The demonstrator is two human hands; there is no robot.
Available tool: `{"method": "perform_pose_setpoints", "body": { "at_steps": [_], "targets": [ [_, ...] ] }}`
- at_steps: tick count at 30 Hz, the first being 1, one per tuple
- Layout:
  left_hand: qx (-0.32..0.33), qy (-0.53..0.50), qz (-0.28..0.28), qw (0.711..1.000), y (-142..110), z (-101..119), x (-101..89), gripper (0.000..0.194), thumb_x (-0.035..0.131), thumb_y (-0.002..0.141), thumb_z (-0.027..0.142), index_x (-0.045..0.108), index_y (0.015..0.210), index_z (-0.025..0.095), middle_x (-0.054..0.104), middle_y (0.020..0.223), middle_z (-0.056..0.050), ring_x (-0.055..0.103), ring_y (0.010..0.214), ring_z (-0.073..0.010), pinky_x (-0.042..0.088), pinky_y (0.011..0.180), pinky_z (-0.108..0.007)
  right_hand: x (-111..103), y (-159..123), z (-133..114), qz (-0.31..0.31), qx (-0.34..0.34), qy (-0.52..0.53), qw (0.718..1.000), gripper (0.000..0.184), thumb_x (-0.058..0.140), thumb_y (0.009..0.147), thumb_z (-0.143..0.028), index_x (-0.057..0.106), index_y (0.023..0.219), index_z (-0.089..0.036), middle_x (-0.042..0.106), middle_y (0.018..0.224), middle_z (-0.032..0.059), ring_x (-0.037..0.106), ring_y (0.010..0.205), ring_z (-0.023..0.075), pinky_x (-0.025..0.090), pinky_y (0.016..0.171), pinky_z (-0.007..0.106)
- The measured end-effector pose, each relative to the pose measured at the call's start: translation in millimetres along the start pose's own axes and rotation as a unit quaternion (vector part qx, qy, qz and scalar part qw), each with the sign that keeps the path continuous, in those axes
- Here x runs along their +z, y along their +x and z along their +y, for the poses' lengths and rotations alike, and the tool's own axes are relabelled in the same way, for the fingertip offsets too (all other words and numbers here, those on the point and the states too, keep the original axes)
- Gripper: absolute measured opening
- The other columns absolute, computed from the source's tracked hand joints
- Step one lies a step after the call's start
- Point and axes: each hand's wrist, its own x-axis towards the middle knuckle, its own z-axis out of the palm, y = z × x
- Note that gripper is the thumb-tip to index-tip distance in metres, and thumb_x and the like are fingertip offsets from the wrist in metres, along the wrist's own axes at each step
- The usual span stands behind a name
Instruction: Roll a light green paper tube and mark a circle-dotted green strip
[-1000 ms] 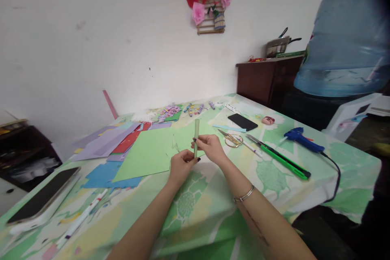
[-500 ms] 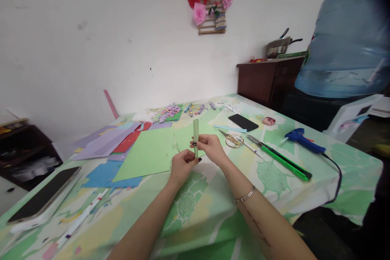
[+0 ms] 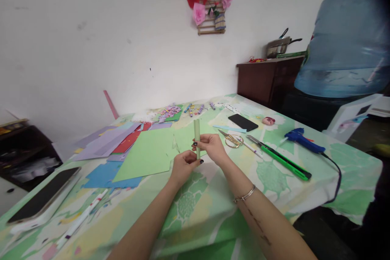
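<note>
In the head view, a pale green tube (image 3: pixel 197 128) stands upright above the middle of the table (image 3: pixel 195 225), beside the light green paper (image 3: pixel 143 152). The left hand (image 3: pixel 182 167) pinches its lower end; the right hand (image 3: pixel 211 146) grips it higher, between thumb and fingers. A light, even pinch should spare the thin-looking wall from dents, with the lower grip steadying and the upper one guiding. The right forearm is best held off the scissors (image 3: pixel 234 141) and cutter (image 3: pixel 280 159).

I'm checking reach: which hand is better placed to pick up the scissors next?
Right, probably: the right hand is nearer the scissors than the left hand, though both hold the green roll.
</note>
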Motion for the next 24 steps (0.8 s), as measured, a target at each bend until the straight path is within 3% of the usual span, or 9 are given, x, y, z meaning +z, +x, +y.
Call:
{"method": "perform_pose_setpoints", "body": {
  "at_steps": [11, 24],
  "targets": [
    [-0.019, -0.015, 0.016, 1.0, 0.6, -1.2, -0.5, 0.026, 0.072, 0.057, 0.027, 0.048, 0.054, 0.016, 0.043, 0.045, 0.007, 0.036, 0.043, -0.0062, 0.026, 0.045, -0.02, -1.1, -1.6, -1.2, -0.023, 0.026, 0.004, 0.999, 0.032, 0.078, 0.05, -0.029, 0.068, 0.074, -0.011, 0.068, 0.062, 0.0049, 0.065, 0.06, 0.0179, 0.051, 0.063, 0.032],
    [-0.053, -0.055, 0.027, 0.997, 0.4, -1.8, -1.4, 0.022, 0.075, 0.054, 0.025, 0.056, 0.057, 0.014, 0.055, 0.05, 0.003, 0.047, 0.048, -0.0086, 0.035, 0.049, -0.021, 0.4, -2.8, -2.2, -0.022, 0.048, 0.005, 0.999, 0.031, 0.078, 0.045, -0.025, 0.068, 0.071, -0.011, 0.07, 0.064, 0.0061, 0.065, 0.059, 0.0177, 0.05, 0.063, 0.031]
  ]
}}
